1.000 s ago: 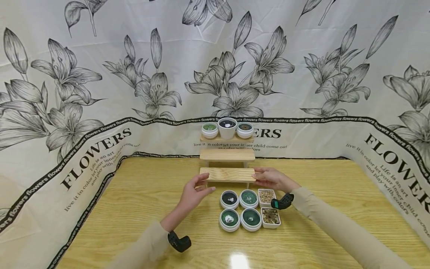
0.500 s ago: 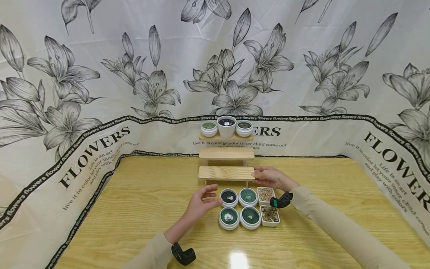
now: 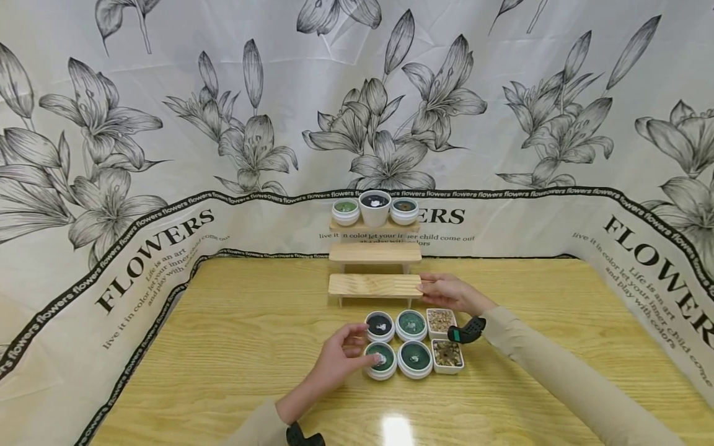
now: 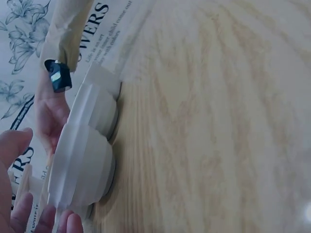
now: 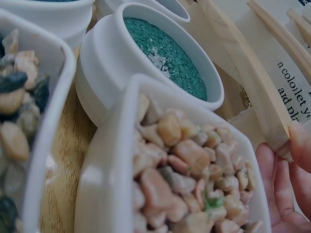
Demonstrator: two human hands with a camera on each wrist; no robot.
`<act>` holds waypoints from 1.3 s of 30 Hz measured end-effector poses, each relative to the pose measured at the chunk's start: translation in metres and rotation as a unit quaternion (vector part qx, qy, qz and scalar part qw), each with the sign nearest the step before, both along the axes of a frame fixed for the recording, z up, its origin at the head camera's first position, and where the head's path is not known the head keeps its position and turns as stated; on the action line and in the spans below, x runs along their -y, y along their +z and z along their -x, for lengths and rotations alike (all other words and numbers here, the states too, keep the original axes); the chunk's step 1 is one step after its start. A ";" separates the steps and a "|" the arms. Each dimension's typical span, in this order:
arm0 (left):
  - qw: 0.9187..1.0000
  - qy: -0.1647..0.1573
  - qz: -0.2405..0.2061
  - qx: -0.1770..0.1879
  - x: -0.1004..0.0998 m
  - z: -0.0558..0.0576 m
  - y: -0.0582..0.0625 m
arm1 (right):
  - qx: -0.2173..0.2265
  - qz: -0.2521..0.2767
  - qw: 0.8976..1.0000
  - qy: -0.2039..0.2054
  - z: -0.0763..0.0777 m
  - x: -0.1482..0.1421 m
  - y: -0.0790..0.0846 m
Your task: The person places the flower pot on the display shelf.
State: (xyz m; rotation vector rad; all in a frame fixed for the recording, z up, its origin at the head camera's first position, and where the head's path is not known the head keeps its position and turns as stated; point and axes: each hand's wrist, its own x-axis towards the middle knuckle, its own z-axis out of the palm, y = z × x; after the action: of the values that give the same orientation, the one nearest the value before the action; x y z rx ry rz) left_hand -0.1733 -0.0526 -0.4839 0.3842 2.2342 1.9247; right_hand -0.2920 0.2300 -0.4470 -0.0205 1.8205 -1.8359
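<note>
My right hand pinches the right end of the lowest board of a wooden tiered stand, thumb and fingers around its end in the right wrist view. My left hand is at the left side of two white round pots, its thumb overlapping the front left pot with green fill and a white patch. Its fingertips reach toward the back left pot with dark fill. In the left wrist view, thumb and fingers are spread apart beside a white pot.
Two more round pots with green fill, a back one and a front one, stand beside these. To their right are two square pots of pebbles. Three small pots, including a tall white one, stand on the top board against a flower-print cloth.
My left hand has left the left end of the lowest board and come down toward me to the left pots. My right hand keeps its hold on the board.
</note>
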 end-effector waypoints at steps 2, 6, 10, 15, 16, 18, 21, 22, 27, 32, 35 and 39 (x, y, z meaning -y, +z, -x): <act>1.000 -0.001 0.006 0.008 -0.001 -0.003 -0.001 | 0.001 -0.001 1.000 0.000 -0.001 0.000 0.001; 1.000 -0.006 0.002 0.017 -0.003 -0.009 -0.003 | 0.001 -0.007 1.000 -0.003 -0.001 -0.001 0.001; 1.000 -0.011 0.005 0.016 -0.007 -0.012 -0.004 | -0.006 -0.012 1.000 0.004 0.000 -0.001 0.001; 0.999 -0.021 0.021 0.015 -0.010 -0.010 -0.003 | -0.012 -0.009 1.000 0.006 0.001 -0.001 0.000; 0.999 -0.023 0.024 0.015 -0.011 -0.010 -0.003 | -0.012 -0.009 1.000 0.006 0.001 -0.001 0.000; 0.999 -0.027 0.027 0.012 -0.011 -0.009 -0.002 | -0.012 -0.008 1.000 0.008 0.000 -0.001 0.000; 0.999 -0.034 0.024 0.006 -0.011 -0.011 -0.002 | -0.012 -0.006 1.000 0.011 -0.001 0.000 0.001; 0.999 -0.037 0.021 0.004 -0.011 -0.011 -0.002 | -0.011 -0.005 1.000 0.011 -0.001 0.000 0.001; 0.999 -0.042 0.012 -0.001 -0.010 -0.012 -0.006 | -0.014 -0.006 1.000 0.009 -0.002 0.001 0.003; 0.999 -0.040 0.018 -0.006 -0.010 -0.012 -0.008 | -0.014 -0.011 1.000 0.006 -0.001 0.001 0.001; 0.999 -0.037 0.020 -0.011 -0.010 -0.013 -0.009 | -0.014 -0.011 1.000 0.003 -0.001 0.001 0.000; 0.999 -0.036 0.016 -0.010 -0.009 -0.013 -0.012 | -0.016 -0.012 1.000 0.004 0.000 0.000 -0.002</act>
State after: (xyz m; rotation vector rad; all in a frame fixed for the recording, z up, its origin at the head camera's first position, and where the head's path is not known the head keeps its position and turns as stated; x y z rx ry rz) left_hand -0.1599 -0.0431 -0.4957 0.4752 2.2290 1.8559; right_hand -0.2923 0.2301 -0.4486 -0.0487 1.8617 -1.8171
